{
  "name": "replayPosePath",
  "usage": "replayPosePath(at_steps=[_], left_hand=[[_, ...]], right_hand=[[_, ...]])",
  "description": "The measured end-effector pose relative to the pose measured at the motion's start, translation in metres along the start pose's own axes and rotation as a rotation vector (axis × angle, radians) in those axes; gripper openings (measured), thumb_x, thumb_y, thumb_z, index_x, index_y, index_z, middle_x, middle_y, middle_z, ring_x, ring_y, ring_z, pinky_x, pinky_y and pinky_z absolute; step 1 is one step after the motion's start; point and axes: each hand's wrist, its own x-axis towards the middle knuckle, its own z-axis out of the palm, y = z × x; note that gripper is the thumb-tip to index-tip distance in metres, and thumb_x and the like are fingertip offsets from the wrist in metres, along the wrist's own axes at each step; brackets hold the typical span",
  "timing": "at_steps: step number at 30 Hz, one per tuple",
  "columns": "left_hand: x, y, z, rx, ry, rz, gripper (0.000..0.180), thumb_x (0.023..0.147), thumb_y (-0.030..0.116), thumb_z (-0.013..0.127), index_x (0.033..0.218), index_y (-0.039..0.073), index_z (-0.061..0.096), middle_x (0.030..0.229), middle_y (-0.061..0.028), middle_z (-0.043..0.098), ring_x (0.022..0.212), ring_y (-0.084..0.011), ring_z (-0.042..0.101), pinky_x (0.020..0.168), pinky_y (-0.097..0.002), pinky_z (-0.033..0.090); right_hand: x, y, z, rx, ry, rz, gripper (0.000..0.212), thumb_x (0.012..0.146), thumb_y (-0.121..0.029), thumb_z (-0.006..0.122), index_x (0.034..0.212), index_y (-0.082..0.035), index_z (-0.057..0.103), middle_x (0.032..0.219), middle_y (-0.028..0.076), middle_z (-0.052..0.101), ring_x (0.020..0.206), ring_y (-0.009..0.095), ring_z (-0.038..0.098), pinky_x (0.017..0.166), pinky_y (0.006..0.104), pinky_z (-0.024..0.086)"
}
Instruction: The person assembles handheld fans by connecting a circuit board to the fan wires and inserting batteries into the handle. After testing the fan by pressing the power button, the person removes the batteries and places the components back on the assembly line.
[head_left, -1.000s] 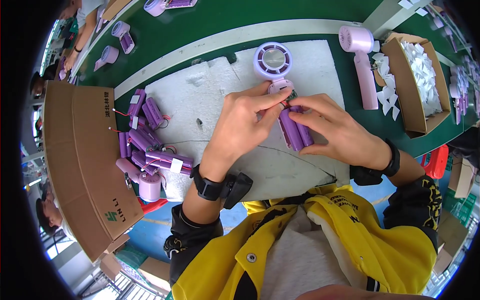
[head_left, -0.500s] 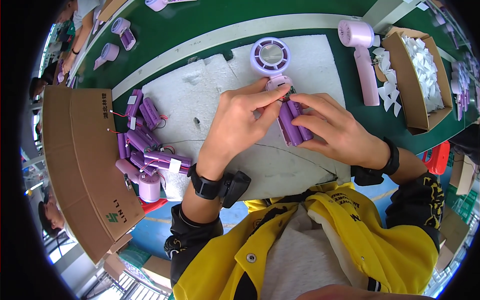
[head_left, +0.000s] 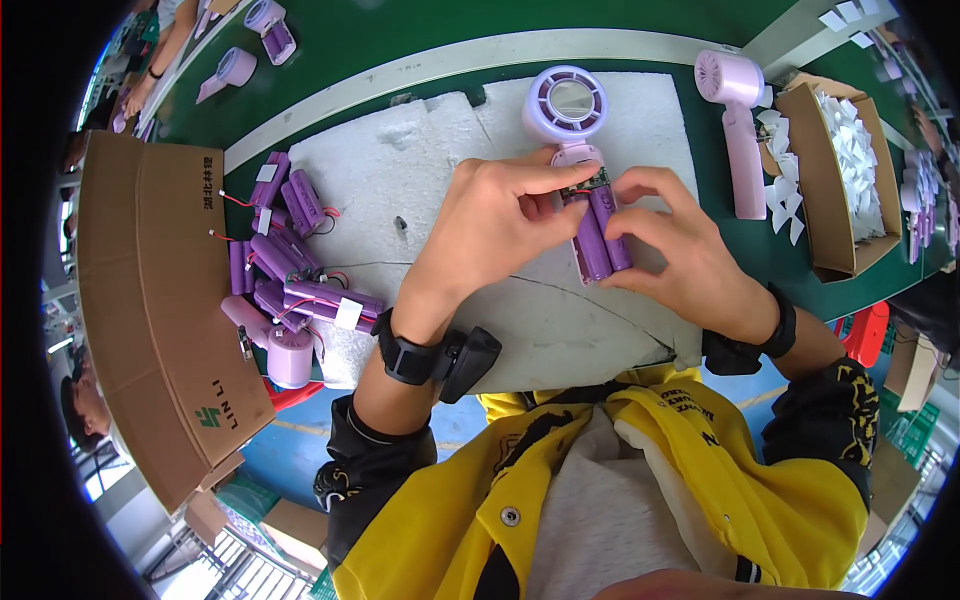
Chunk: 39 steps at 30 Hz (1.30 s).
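An opened handheld fan (head_left: 569,103), light purple with a round ring-shaped head, lies on the white foam sheet with its handle toward me. In the handle sits a pack of purple battery cells (head_left: 592,245), with a small green circuit board (head_left: 599,180) above it. My left hand (head_left: 485,215) is closed at the top of the handle, thumb and forefinger beside the board. My right hand (head_left: 680,245) grips the pack's right side, its thumb near the lower end and its forefinger raised. What lies under the left fingertips is hidden.
Several wired purple battery packs (head_left: 285,245) are heaped at left, beside a fan part (head_left: 290,357) and a large cardboard box (head_left: 150,300). At right lie another handheld fan (head_left: 742,150) and a carton (head_left: 828,240) of white paper pieces. A co-worker's arm shows at far left.
My right forefinger has lifted away from the circuit board. The left thumb has moved down toward the top of the battery pack. The whole view has shifted slightly.
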Motion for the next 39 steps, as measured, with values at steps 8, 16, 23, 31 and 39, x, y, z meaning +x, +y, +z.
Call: replayPosePath(at_steps=[8,16,23,31,39], left_hand=[[0.0,-0.005,-0.005,-0.185,-0.097,-0.265,0.051,0.066,0.009,0.086,0.115,0.015,0.073,0.088,-0.0104,0.073,0.069,-0.012,0.065,0.067,-0.0274,0.053],[-0.004,-0.005,0.013,-0.159,-0.05,-0.048,0.052,0.064,0.009,0.086,0.114,0.014,0.073,0.093,-0.0143,0.072,0.074,-0.0228,0.069,0.071,-0.0311,0.054],[-0.005,0.006,0.011,-0.067,-0.091,-0.04,0.053,0.069,0.007,0.086,0.119,0.01,0.07,0.096,-0.01,0.073,0.073,-0.0129,0.065,0.07,-0.0277,0.053],[-0.003,0.009,0.009,-0.062,-0.141,-0.179,0.054,0.067,0.01,0.087,0.119,0.012,0.07,0.094,-0.0108,0.073,0.067,-0.0134,0.061,0.066,-0.0284,0.051],[-0.004,0.005,0.013,-0.077,-0.134,-0.096,0.056,0.069,0.007,0.085,0.122,0.013,0.069,0.095,-0.0116,0.072,0.066,-0.0142,0.058,0.065,-0.0284,0.05]], right_hand=[[0.012,0.001,0.0,-0.013,-0.11,0.108,0.042,0.063,-0.012,0.089,0.088,-0.006,0.057,0.106,0.01,0.049,0.089,0.024,0.056,0.069,0.0308,0.047],[0.016,0.008,0.003,0.158,0.114,0.168,0.026,0.075,-0.006,0.081,0.09,-0.002,0.061,0.082,0.005,0.057,0.065,0.011,0.057,0.057,0.0262,0.045],[0.015,0.007,0.009,0.143,0.163,0.15,0.014,0.08,-0.001,0.076,0.084,0.001,0.062,0.076,0.007,0.059,0.057,0.012,0.055,0.052,0.0254,0.044],[0.01,0.004,-0.009,-0.178,-0.003,-0.101,0.016,0.077,-0.001,0.075,0.088,0.002,0.065,0.089,0.01,0.061,0.07,0.022,0.061,0.061,0.0325,0.05],[-0.006,-0.02,-0.015,-0.336,-0.165,-0.15,0.054,0.069,-0.01,0.08,0.115,0.008,0.059,0.123,0.017,0.057,0.106,0.034,0.057,0.088,0.0413,0.051]])
